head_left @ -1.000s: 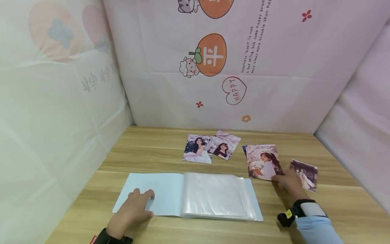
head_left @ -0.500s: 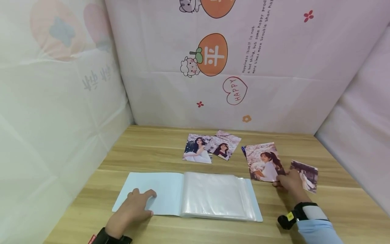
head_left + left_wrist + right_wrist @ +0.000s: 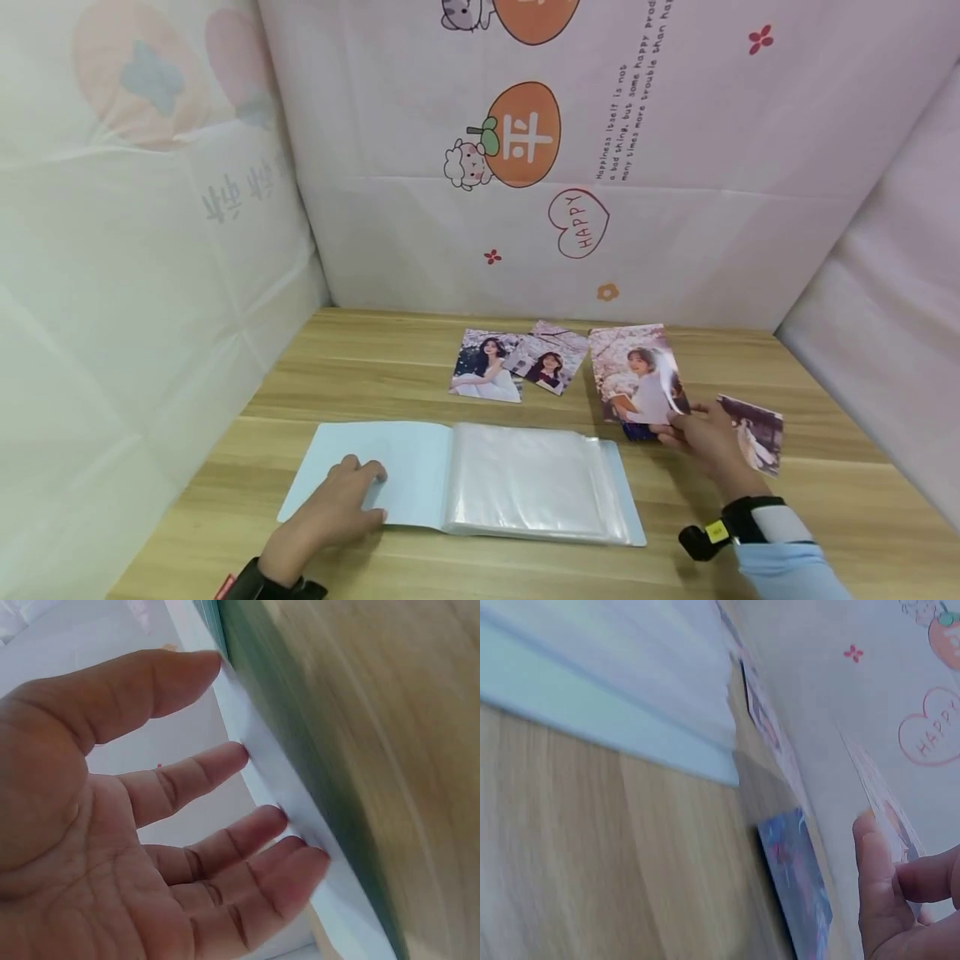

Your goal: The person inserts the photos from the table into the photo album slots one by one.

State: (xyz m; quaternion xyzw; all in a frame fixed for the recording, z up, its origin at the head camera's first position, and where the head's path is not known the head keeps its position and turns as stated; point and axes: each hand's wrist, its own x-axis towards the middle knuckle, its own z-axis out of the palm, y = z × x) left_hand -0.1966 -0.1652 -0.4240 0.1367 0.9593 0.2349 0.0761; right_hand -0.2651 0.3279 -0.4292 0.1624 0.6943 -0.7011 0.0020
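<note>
1. Head view: the right hand (image 3: 705, 433) has lifted the photo (image 3: 633, 375) off the table (image 3: 825, 492). A second ago it lay flat; now it stands tilted up, pinched at its lower right corner between thumb and fingers, and a blue photo (image 3: 637, 431) shows beneath where it lay.
2. Same view: the left hand (image 3: 333, 517) has barely shifted. It rests flat, fingers straight, on the left cover of the open album (image 3: 480, 475), holding it down. Two more photos (image 3: 517, 362) lie behind the album, and another small photo (image 3: 753, 429) just right of the right hand.
3. Left wrist view: the left hand (image 3: 135, 847) shows its palm spread wide, fingertips touching the album's pale edge (image 3: 277, 787).
4. Right wrist view: the right hand's thumb and fingers (image 3: 900, 892) close on the photo's (image 3: 877, 787) thin edge; the blue photo (image 3: 799, 870) lies flat below.
5. Judged from this, the photo is picked up and free to go toward the album's sleeves.
</note>
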